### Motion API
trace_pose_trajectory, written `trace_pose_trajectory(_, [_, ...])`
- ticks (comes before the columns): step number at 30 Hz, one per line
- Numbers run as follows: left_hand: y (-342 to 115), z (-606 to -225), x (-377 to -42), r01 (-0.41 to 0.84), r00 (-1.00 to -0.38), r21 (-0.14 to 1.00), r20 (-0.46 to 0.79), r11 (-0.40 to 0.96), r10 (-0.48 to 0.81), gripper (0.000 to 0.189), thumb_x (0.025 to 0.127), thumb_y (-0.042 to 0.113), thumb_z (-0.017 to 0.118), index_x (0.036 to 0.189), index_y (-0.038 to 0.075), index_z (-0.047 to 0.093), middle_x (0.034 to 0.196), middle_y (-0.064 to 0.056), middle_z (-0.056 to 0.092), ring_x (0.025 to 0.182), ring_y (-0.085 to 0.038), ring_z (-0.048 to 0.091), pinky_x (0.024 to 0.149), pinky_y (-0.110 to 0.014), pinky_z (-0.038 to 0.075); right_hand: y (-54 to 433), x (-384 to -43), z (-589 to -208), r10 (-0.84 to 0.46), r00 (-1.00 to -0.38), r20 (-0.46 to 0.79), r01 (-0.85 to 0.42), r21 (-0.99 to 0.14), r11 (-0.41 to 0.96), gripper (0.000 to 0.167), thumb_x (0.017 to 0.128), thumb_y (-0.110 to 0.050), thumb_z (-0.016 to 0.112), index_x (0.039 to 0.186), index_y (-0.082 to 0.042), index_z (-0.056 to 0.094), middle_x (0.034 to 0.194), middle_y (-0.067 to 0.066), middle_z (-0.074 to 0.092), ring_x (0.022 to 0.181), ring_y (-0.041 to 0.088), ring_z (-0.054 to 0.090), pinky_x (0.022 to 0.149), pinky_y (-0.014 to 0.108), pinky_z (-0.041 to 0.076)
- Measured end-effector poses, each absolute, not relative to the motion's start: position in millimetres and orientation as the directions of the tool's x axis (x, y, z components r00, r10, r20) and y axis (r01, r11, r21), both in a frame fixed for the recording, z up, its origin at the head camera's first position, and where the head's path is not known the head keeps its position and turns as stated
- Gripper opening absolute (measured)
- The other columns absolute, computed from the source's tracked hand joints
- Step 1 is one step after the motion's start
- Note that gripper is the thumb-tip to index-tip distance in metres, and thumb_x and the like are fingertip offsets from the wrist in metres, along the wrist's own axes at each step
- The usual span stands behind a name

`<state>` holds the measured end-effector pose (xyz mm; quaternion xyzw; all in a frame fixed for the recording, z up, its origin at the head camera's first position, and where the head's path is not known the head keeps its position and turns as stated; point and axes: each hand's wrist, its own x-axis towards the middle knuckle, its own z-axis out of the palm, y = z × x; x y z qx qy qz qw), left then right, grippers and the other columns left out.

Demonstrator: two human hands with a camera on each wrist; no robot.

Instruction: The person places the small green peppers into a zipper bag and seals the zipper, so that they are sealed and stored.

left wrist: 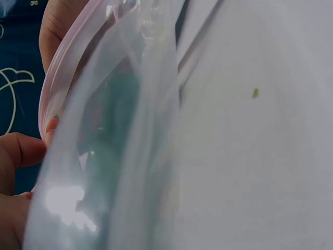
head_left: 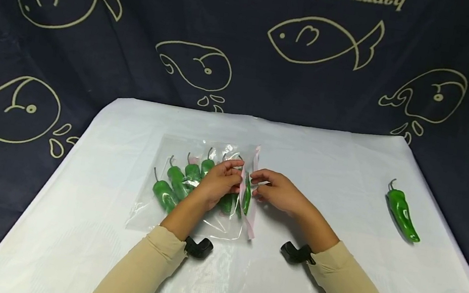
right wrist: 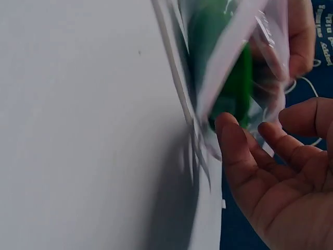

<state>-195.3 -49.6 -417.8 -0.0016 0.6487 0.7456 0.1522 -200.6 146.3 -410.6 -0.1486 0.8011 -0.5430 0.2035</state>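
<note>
A clear zip bag [head_left: 140, 218] with a pink-edged mouth lies on the table, holding several green peppers [head_left: 163, 194] side by side with their stems toward the far edge. My left hand [head_left: 220, 182] rests over the bag and pinches the upper pink edge, lifting it so that the mouth gapes. Just inside that mouth is another green pepper [right wrist: 242, 86]. Right beside it is my right hand [right wrist: 291, 182], its fingers spread and loosely bent at the opening, gripping nothing. Plastic blurs the peppers in the left wrist view.
One more green pepper [head_left: 403, 215] lies by itself on the right part of the white-covered table [head_left: 328, 150]. Behind the table hangs a dark blue cloth [head_left: 244, 78] with fish and whale drawings. A small greenish speck [left wrist: 255, 93] shows on the white cover.
</note>
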Motion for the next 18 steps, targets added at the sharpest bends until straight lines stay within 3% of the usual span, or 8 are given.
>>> trace_pose_trajectory(10, [-50.2,-418.1,-193.9,-0.233,-0.953,0.967,-0.205,-0.107,0.222,0.05,0.089,-0.009,0.052,0.139,-0.005,0.047,0.095,-0.008,0.06,0.067,-0.011,0.056,0.061,-0.019,0.052,176.3,-197.6,-396.4,-0.409,-0.901,-0.146,-0.067,-0.884,0.462,0.04,0.093,-0.004,0.052,0.132,0.003,0.055,0.129,0.022,0.058,0.101,0.034,0.064,0.082,0.044,0.055])
trace_pose_trajectory(18, [-50.6,-418.5,-194.0,-0.233,-0.953,0.967,-0.205,-0.105,0.221,0.05,0.089,-0.009,0.053,0.139,-0.005,0.047,0.093,-0.006,0.059,0.067,-0.011,0.055,0.061,-0.02,0.052,216.5,-187.0,-385.2,-0.334,-0.941,-0.052,-0.17,-0.783,0.599,0.035,0.099,-0.012,0.056,0.133,-0.002,0.057,0.131,0.019,0.059,0.11,0.029,0.062,0.085,0.04,0.051])
